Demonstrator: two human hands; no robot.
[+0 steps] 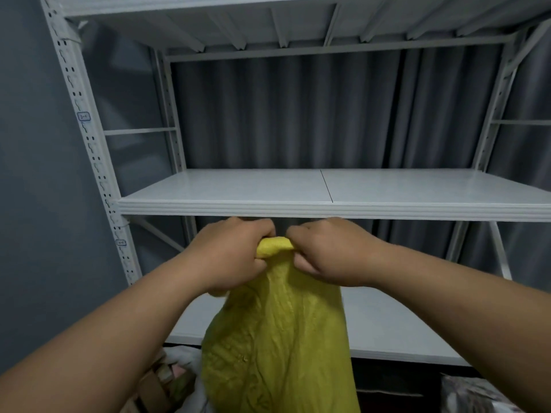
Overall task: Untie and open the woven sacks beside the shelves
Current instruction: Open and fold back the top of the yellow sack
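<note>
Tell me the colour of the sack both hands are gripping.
Yellow. The sack shows in the head view, its only view.

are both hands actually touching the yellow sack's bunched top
Touching. The head view shows the left hand and the right hand each curled round the gathered neck of the yellow sack, with no gap at either grip.
</note>
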